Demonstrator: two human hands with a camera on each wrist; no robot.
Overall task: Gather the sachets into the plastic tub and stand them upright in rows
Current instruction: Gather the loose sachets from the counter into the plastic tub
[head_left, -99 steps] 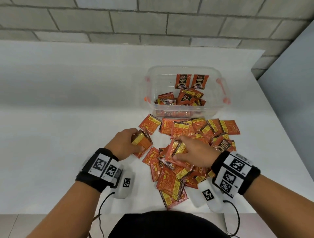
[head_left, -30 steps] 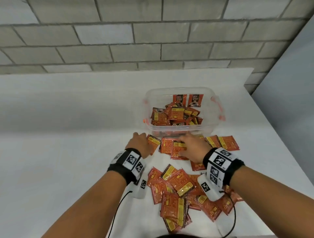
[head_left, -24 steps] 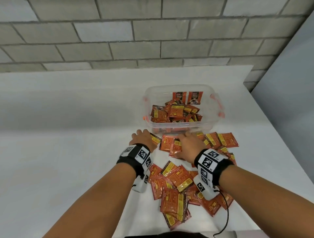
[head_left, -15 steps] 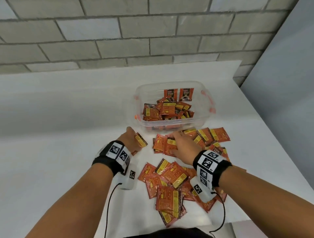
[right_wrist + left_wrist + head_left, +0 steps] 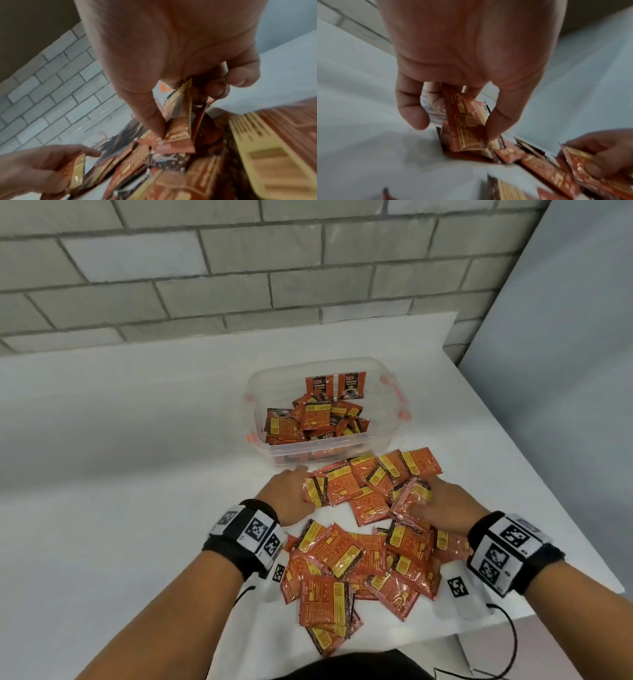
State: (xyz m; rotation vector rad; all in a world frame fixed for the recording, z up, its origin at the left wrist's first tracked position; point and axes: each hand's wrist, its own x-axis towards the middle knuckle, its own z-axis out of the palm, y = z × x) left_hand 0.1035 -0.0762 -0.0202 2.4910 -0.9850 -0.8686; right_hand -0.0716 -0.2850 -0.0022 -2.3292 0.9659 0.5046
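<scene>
The right hand (image 5: 171, 54) pinches a few glossy orange-red foil sachets (image 5: 178, 121) between thumb and fingers (image 5: 216, 88) above a blurred heap of the same sachets (image 5: 197, 175), while the left hand (image 5: 34, 169) holds another orange-red sachet (image 5: 76, 174) nearby.

Black wristbands (image 5: 239, 546) bearing white square-code tags, white cabled camera pods (image 5: 459, 594) beneath.

The head view looks down from above at the table (image 5: 137, 474). Each wrist view looks closely along its palm; both share the packets (image 5: 547, 170)
</scene>
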